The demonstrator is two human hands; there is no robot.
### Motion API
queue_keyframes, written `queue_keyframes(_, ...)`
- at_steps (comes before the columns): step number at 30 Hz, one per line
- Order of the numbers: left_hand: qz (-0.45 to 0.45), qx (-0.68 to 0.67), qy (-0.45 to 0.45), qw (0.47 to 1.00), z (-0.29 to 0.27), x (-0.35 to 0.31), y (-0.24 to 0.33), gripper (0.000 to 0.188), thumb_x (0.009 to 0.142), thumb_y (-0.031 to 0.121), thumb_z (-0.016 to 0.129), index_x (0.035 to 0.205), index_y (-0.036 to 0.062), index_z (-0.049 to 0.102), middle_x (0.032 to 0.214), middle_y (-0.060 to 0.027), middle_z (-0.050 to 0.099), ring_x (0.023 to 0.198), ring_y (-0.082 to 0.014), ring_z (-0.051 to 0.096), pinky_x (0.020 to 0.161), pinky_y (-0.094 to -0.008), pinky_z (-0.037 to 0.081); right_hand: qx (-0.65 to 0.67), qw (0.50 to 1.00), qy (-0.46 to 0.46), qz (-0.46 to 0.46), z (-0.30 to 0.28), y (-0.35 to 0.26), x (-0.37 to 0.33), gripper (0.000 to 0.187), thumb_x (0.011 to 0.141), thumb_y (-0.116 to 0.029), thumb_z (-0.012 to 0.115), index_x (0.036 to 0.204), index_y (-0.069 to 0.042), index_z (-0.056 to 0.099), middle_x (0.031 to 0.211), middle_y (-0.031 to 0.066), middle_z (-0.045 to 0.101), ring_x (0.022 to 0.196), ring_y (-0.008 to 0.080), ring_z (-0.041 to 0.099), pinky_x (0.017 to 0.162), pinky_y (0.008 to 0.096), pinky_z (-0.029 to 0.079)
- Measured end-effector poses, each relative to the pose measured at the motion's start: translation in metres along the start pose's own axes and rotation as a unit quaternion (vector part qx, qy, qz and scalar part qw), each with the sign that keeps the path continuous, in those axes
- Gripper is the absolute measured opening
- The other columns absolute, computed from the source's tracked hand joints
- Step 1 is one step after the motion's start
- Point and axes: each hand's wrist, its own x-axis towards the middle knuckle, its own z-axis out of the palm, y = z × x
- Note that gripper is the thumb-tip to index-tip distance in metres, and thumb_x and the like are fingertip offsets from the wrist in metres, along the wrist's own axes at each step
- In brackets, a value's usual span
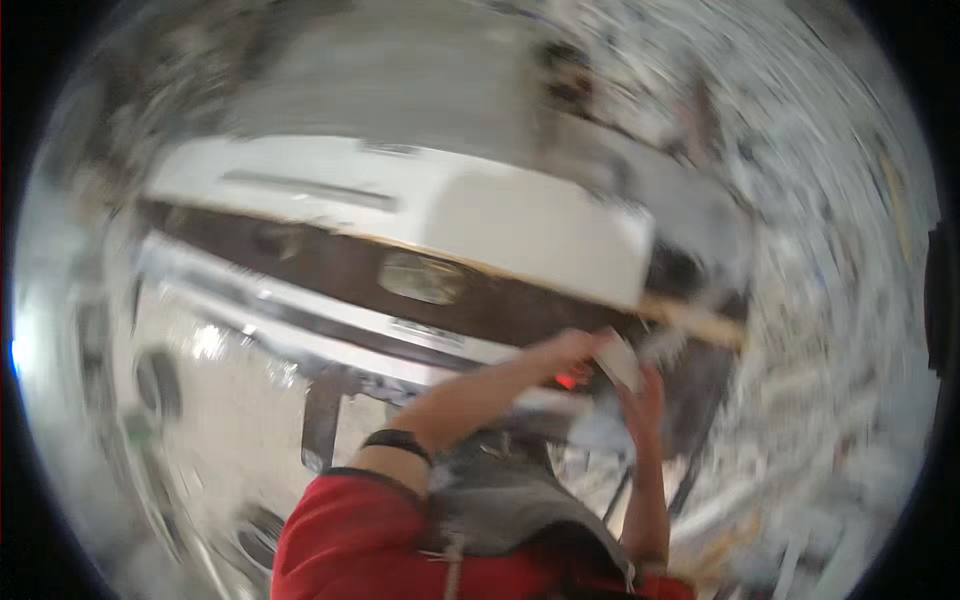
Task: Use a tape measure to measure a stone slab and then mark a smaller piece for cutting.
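Left hand [574, 348]: holding white piece [619, 361].
Right hand [645, 398]: at its lower end, grip blurred.
Piece: in hand; remainder, I can't tell.

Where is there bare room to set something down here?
The white panel looks bare between the grey strip and its right end, though blur could hide small items. It's crowded near its lower right corner, where the left hand and right hand meet at a pale piece.

Piece [619, 362] between left hand [576, 347] and right hand [645, 398], panel [540, 222] beyond
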Motion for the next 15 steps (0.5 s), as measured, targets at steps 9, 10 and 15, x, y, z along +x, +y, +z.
queue_keyframes(9, 0.108, 0.049, -0.031, 0.992, -0.048, -0.103, -0.028, 0.044, 0.096, 0.021, 0.06, 0.131, -0.0035, 0.052, 0.117, -0.0134, 0.064, 0.103, -0.0267, 0.066, 0.084, -0.0439, 0.059, 0.509, 0.844, -0.014, 0.17, 0.047, -0.032, 0.002, 0.073, 0.094, -0.031, 0.067, 0.148, 0.0, 0.029, 0.13, 0.0137, 0.053, 0.112, 0.0252, 0.06, 0.096, 0.0397, 0.05)
queue_keyframes(10, 0.107, 0.05, -0.03, 0.993, -0.059, -0.11, -0.036, 0.044, 0.096, 0.021, 0.06, 0.131, -0.0035, 0.052, 0.117, -0.0134, 0.064, 0.103, -0.0267, 0.066, 0.084, -0.0439, 0.059, 0.51, 0.843, -0.014, 0.171, 0.055, -0.036, 0.003, 0.073, 0.094, -0.031, 0.067, 0.148, 0.0, 0.029, 0.13, 0.0137, 0.053, 0.112, 0.0252, 0.06, 0.096, 0.0397, 0.05)
queue_keyframes(15, 0.145, 0.06, 0.012, 0.988, -0.124, -0.167, -0.067, 0.049, 0.096, 0.023, 0.061, 0.137, 0.0, 0.047, 0.119, -0.0114, 0.063, 0.103, -0.0219, 0.066, 0.085, -0.0402, 0.058, 0.521, 0.833, -0.075, 0.172, 0.108, -0.051, 0.008, 0.067, 0.092, -0.029, 0.07, 0.141, 0.004, 0.039, 0.115, 0.0129, 0.063, 0.101, 0.0212, 0.065, 0.088, 0.0363, 0.054)
